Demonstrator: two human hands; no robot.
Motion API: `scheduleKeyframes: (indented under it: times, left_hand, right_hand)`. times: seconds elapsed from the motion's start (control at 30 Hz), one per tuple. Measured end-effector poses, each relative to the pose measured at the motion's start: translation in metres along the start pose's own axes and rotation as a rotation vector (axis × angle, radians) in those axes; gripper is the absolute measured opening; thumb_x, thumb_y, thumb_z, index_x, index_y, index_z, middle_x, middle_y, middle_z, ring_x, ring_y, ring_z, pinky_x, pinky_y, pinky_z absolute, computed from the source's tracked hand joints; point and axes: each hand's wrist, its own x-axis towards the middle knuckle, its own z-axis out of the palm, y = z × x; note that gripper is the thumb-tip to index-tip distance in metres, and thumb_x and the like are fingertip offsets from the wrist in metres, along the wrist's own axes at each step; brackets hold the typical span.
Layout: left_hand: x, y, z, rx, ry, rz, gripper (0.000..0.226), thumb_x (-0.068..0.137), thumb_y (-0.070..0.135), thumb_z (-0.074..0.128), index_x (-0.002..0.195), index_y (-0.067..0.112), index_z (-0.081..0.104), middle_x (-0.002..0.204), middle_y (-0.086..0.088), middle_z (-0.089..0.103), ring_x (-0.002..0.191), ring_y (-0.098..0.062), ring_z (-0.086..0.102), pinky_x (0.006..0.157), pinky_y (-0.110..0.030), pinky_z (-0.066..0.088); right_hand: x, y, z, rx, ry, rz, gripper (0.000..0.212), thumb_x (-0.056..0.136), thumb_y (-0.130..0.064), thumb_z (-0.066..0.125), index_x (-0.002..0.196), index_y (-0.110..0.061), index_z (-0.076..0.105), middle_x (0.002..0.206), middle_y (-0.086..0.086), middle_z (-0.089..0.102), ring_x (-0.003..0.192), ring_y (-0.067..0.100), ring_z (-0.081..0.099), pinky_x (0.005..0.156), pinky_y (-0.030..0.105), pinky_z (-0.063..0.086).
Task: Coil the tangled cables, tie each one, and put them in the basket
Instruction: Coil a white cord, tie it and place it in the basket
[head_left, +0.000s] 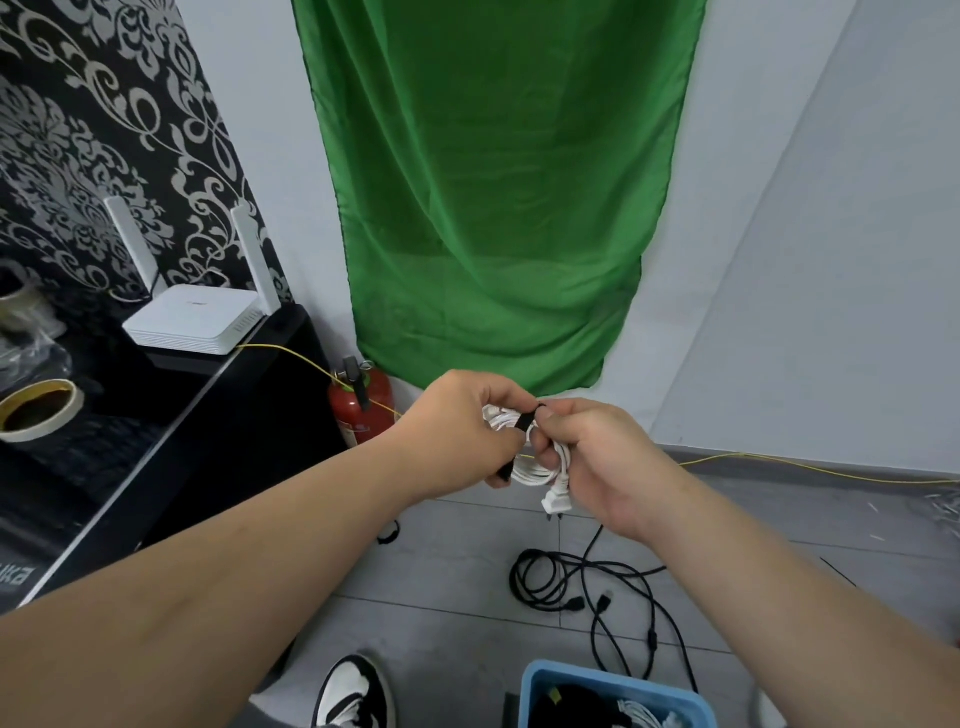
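Observation:
A coiled white cable (535, 470) hangs between both hands in front of me, its white plug (551, 504) dangling below. My left hand (457, 421) grips the coil's left side. My right hand (597, 457) holds the right side and pinches a black tie strap (525, 420) wrapped over the top of the coil. On the grey floor below lie tangled black cables (576, 587). A blue basket (613, 693) stands at the bottom edge, with a dark bundle and a white cable inside.
A black cabinet (208, 415) on the left carries a white router (195, 319) and tape rolls (36, 410). A red fire extinguisher (361, 405) stands by the wall under a green cloth (493, 208). A thin yellow wire (810, 467) runs along the floor. My shoe (353, 691) is beside the basket.

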Motion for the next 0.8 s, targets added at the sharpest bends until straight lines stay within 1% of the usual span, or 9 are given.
scheduleKeyframes:
  times: [0.13,0.2,0.27,0.33,0.43,0.53,0.63,0.7,0.8]
  left_hand:
    - [0.001,-0.001,0.0,-0.062,-0.019,0.001,0.017,0.098,0.009,0.065,0.106,0.017,0.078,0.09,-0.008,0.079,0.067,-0.025,0.077,0.067,-0.034,0.065]
    - [0.002,-0.002,0.0,-0.053,-0.015,0.001,0.018,0.098,0.01,0.066,0.103,0.021,0.078,0.092,-0.006,0.079,0.064,-0.023,0.076,0.06,-0.03,0.063]
    - [0.002,-0.003,-0.001,0.026,0.012,0.004,0.015,0.095,0.015,0.071,0.1,0.029,0.077,0.079,0.002,0.078,0.056,-0.016,0.073,0.045,-0.02,0.052]
    - [0.004,-0.004,-0.003,0.098,0.049,0.014,0.014,0.091,0.021,0.077,0.093,0.034,0.076,0.073,0.003,0.076,0.051,-0.014,0.071,0.044,-0.022,0.049]
    - [0.007,-0.005,-0.008,0.147,0.109,0.073,0.017,0.084,0.023,0.084,0.082,0.038,0.076,0.084,0.007,0.076,0.049,-0.007,0.067,0.055,-0.032,0.059]
    - [0.011,-0.009,-0.01,0.286,0.143,0.206,0.02,0.077,0.026,0.088,0.081,0.041,0.075,0.093,0.016,0.07,0.065,0.006,0.059,0.069,-0.03,0.054]
    - [0.012,-0.015,-0.01,0.374,0.157,0.287,0.016,0.076,0.028,0.086,0.086,0.036,0.077,0.092,0.017,0.067,0.076,-0.003,0.057,0.073,-0.036,0.055]
    - [0.009,-0.016,-0.01,0.432,0.155,0.327,0.013,0.076,0.029,0.083,0.088,0.033,0.077,0.092,0.015,0.069,0.086,-0.006,0.059,0.078,-0.034,0.053]
    - [0.006,-0.015,-0.013,0.448,0.124,0.292,0.01,0.08,0.026,0.077,0.089,0.029,0.074,0.079,0.012,0.07,0.067,0.002,0.06,0.061,-0.022,0.047]
  right_hand:
    - [0.002,0.001,-0.005,0.055,-0.012,0.056,0.018,0.1,0.001,0.052,0.093,0.0,0.068,0.066,0.007,0.059,0.058,0.015,0.049,0.058,0.026,0.043]
    - [0.002,0.001,-0.007,0.047,-0.023,0.066,0.018,0.1,-0.001,0.051,0.091,0.0,0.067,0.067,0.007,0.06,0.061,0.016,0.049,0.06,0.027,0.043]
    - [0.0,0.0,-0.006,0.031,-0.028,0.059,0.02,0.1,0.0,0.051,0.09,0.0,0.068,0.069,0.008,0.06,0.061,0.016,0.049,0.061,0.027,0.041]
    - [-0.002,-0.001,-0.007,0.033,-0.044,0.06,0.02,0.1,0.0,0.052,0.091,0.0,0.069,0.068,0.008,0.06,0.061,0.015,0.049,0.061,0.027,0.04]
    - [-0.007,-0.003,-0.006,0.032,-0.096,0.06,0.019,0.101,0.0,0.052,0.094,0.0,0.069,0.069,0.008,0.059,0.06,0.014,0.05,0.061,0.025,0.042]
    - [-0.011,-0.004,-0.005,0.005,-0.123,0.035,0.022,0.101,0.0,0.053,0.087,-0.002,0.07,0.07,0.011,0.059,0.058,0.015,0.05,0.058,0.023,0.044]
    - [-0.013,-0.004,-0.007,-0.014,-0.168,0.045,0.021,0.102,-0.005,0.055,0.091,-0.002,0.072,0.072,0.011,0.061,0.059,0.016,0.052,0.059,0.024,0.046]
    - [-0.014,-0.003,-0.008,-0.039,-0.189,0.074,0.019,0.103,-0.01,0.055,0.1,-0.001,0.071,0.076,0.012,0.063,0.061,0.017,0.056,0.06,0.026,0.048]
    - [-0.016,-0.002,-0.008,-0.117,-0.235,0.105,0.027,0.106,-0.02,0.053,0.114,-0.002,0.071,0.091,0.017,0.072,0.073,0.02,0.068,0.07,0.03,0.056]
